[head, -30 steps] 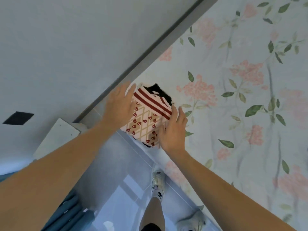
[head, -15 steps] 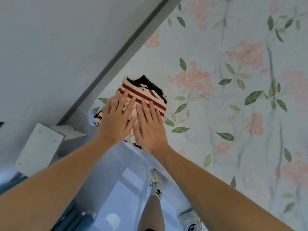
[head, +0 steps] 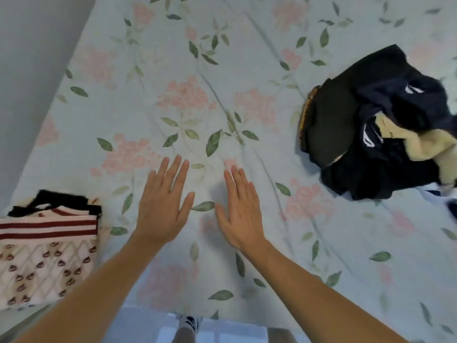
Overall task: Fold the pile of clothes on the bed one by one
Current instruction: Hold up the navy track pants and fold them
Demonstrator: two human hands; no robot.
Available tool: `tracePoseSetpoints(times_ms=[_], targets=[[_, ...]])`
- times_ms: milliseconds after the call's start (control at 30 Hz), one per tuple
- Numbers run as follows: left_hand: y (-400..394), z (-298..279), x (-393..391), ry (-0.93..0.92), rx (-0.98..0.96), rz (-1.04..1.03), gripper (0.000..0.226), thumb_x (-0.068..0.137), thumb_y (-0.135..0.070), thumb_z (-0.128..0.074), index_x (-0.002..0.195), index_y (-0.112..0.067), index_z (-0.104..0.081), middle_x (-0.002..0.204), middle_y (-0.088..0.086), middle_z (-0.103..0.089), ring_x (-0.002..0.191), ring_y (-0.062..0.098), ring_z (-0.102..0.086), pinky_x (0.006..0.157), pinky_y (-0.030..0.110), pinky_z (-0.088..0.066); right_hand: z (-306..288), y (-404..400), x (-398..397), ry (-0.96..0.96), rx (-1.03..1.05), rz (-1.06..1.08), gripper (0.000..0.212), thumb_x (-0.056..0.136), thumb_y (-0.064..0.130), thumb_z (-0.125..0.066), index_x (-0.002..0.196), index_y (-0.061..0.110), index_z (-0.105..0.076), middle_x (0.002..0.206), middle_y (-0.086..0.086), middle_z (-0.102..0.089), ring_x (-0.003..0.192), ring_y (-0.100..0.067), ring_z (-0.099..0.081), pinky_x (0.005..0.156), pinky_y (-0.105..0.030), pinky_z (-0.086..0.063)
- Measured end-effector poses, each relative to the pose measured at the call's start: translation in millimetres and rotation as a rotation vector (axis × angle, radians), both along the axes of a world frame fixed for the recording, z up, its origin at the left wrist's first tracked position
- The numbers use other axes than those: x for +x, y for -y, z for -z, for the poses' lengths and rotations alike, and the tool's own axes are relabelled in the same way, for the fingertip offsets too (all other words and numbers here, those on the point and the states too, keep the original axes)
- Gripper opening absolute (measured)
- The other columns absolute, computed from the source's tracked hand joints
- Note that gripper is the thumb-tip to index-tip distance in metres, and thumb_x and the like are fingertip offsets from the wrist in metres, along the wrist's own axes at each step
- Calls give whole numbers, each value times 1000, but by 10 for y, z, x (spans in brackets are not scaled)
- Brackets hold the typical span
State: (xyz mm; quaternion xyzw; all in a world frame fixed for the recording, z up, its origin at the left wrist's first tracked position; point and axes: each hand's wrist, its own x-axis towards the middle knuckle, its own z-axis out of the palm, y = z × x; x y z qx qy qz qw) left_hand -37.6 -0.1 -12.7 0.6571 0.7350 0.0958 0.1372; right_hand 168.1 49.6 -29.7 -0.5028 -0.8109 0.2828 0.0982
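A folded stack of clothes (head: 47, 246) lies at the bed's near left corner, topped by a cream garment with red stripes and small red hearts, black fabric beneath. A loose pile of dark and cream clothes (head: 376, 127) sits at the right side of the bed. My left hand (head: 163, 206) and my right hand (head: 238, 210) hover side by side over the middle of the floral bedsheet (head: 197, 95), palms down, fingers straight and spread, holding nothing. Both hands are apart from the stack and the pile.
The pale green floral sheet covers the whole bed. A grey wall (head: 29, 45) runs along the bed's left edge. Below the near edge, the floor and my foot in a white shoe (head: 189, 323) show.
Both hands have left the folded striped stack, which they were pressing flat, and moved right over the middle of the bed. The view swung right, bringing the unfolded pile into sight.
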Motion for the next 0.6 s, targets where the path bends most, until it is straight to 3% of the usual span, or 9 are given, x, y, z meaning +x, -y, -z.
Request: tracePoseSetpoints(times_ms=[333,500,600], targets=[[-1742,20,2665,112,-68,187,71,103,-57,-27,166,-30,-7,173,-2,-13,160,22,-12,126,44,-22,-194,-1402,2551,158,140,189,77,94,27,-57,163,14,-25,174,-6,-13,162,-26,-4,128,-52,-18],[-2534,44,3415,144,-82,218,74,104,-48,-46,166,-24,-13,170,6,-23,157,27,-21,120,45,-35,-166,-2240,3410,253,241,262,83,91,27,-64,163,11,-25,172,-11,-20,160,-30,-14,126,-51,-23],[-2945,136,3758,132,-138,283,78,103,-46,-53,165,-34,-9,171,6,-19,157,27,-19,118,44,-36,-43,-2664,3791,317,242,246,96,86,26,-71,165,12,-17,173,-13,-12,161,-34,-8,128,-51,-19]])
